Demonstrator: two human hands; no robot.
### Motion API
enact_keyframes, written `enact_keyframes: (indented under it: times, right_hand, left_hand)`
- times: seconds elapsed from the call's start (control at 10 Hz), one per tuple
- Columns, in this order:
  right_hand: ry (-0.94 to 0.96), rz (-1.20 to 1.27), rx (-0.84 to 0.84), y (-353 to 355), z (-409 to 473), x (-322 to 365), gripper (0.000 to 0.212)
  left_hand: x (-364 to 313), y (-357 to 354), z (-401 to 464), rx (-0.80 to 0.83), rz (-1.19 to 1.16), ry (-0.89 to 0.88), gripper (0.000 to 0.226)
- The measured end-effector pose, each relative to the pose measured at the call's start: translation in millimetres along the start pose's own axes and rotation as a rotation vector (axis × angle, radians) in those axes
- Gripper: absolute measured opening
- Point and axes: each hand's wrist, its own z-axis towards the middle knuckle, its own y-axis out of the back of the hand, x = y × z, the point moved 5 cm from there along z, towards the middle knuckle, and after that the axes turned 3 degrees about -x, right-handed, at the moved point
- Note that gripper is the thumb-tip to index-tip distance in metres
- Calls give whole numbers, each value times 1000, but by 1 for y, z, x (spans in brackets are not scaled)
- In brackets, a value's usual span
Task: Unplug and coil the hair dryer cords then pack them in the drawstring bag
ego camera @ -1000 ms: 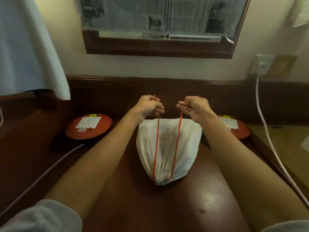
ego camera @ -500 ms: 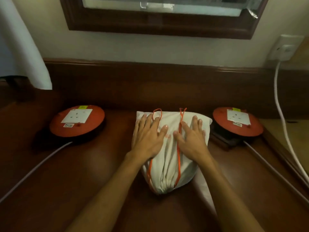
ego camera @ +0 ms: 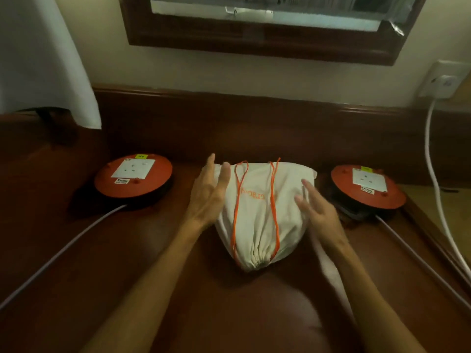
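Observation:
A cream drawstring bag (ego camera: 257, 215) lies bulging on the dark wooden table (ego camera: 114, 276), its gathered mouth cinched shut and pointing toward me. Two orange drawstrings (ego camera: 273, 200) run over its top toward the wall. My left hand (ego camera: 209, 193) hovers open at the bag's left side, fingers spread, holding nothing. My right hand (ego camera: 316, 210) is open at the bag's right side, fingertips near the cloth. No hair dryer or dryer cord shows; the bag hides its contents.
Two round orange extension reels flank the bag, one on the left (ego camera: 133, 176) and one on the right (ego camera: 367, 186), each trailing a grey cable (ego camera: 63, 250) toward me. A white cable (ego camera: 433, 179) hangs from the wall socket (ego camera: 443, 79). A white cloth (ego camera: 38, 59) hangs far left.
My hands held the orange drawstrings up a second ago, then pressed flat on the bag. Now both have slid off to its sides, open.

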Motion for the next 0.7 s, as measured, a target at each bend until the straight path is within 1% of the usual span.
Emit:
enact_keyframes:
  times: [0.1, 0.2, 0.3, 0.4, 0.5, 0.6, 0.7]
  right_hand:
    - [-30, -91, 41, -16, -5, -25, 62]
    - [-3, -172, 18, -24, 7, -25, 59]
    - [-8, -213, 36, -29, 25, -30, 60]
    - [-5, -186, 28, -39, 40, -28, 58]
    - [-5, -227, 47, -41, 52, -33, 58]
    - [-104, 70, 14, -33, 49, -27, 53]
    - [-228, 729, -151, -12, 39, -43, 56]
  left_hand:
    - [23, -22, -25, 148, 169, -32, 84]
    - [39, -32, -21, 147, 323, -82, 69]
    - [45, -28, -6, 121, 418, -75, 66]
    - [43, -21, 10, 125, 513, -41, 66]
    - [43, -17, 18, 149, 517, -29, 66]
    - [43, -13, 12, 131, 284, -45, 75]
    - [50, -4, -1, -37, 8, -24, 82]
